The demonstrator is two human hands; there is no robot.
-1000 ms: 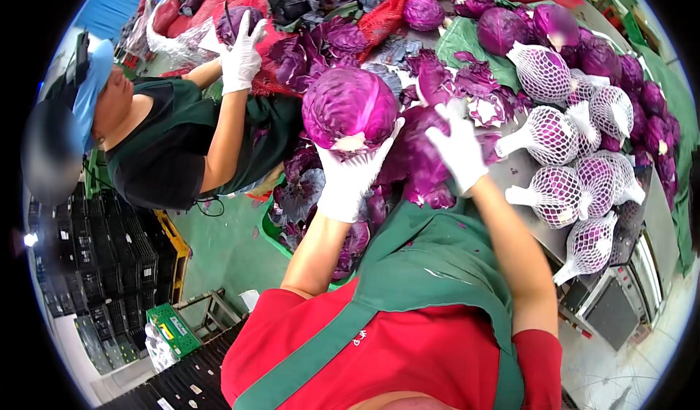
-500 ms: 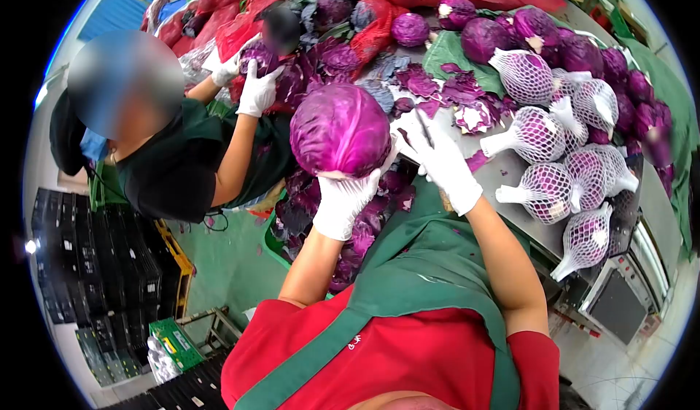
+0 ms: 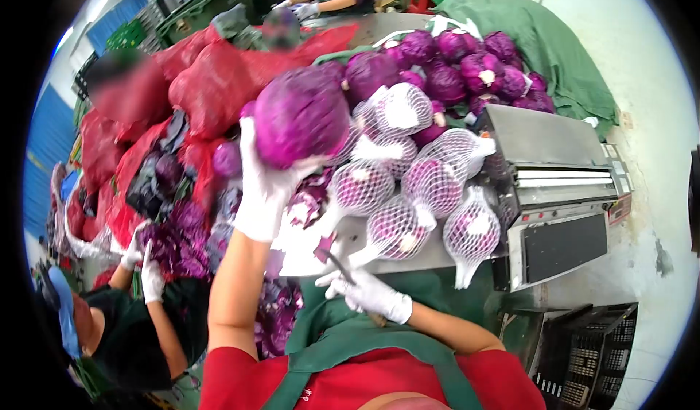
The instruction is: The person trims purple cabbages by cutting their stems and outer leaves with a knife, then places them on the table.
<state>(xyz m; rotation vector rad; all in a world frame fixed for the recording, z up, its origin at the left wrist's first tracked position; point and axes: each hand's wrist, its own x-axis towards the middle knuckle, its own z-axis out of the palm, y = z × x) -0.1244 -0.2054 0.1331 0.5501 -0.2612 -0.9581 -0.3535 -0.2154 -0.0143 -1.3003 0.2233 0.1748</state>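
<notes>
A grey metal bench (image 3: 299,261) has a boxy silver metal machine (image 3: 554,147) at its right end. Raised above the bench — a large round purple cabbage (image 3: 302,117), cupped by the white-gloved left hand (image 3: 264,195). White-netted purple cabbages (image 3: 434,184) lie on the bench; at its near edge, the white-gloved right hand (image 3: 367,293) curls around a slim dark knife (image 3: 338,265).

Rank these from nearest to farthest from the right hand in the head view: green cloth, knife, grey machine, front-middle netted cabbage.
From the right hand:
1. Knife: held in it.
2. Front-middle netted cabbage: just beyond the hand.
3. Grey machine: off to the right.
4. Green cloth: far right, beyond the machine.
</notes>
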